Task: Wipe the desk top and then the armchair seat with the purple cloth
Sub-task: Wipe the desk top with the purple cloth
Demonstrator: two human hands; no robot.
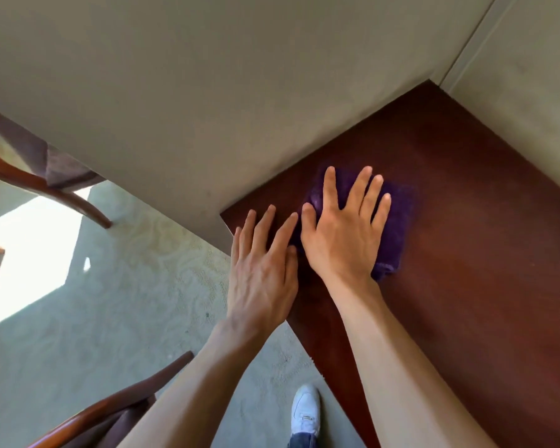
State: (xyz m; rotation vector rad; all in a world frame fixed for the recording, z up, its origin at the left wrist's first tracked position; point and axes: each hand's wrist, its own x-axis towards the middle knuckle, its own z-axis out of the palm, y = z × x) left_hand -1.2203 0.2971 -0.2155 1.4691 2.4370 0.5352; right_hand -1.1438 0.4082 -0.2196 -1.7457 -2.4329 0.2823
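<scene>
The right hand (pixel 343 234) lies flat with fingers spread on the folded purple cloth (pixel 393 227), pressing it to the dark wooden desk top (pixel 466 253) near its far corner, likely for even wiping pressure. The left hand (pixel 261 273), fingers extended, rests beside it, probably bracing.

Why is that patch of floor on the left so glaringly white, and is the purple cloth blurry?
Head view: sunlight blows out the carpet on the left to pure white, hiding its pattern; the purple cloth looks soft and smeared at its edges under the right hand, while the left hand stays fairly sharp; the wide lens tilts the walls.
</scene>
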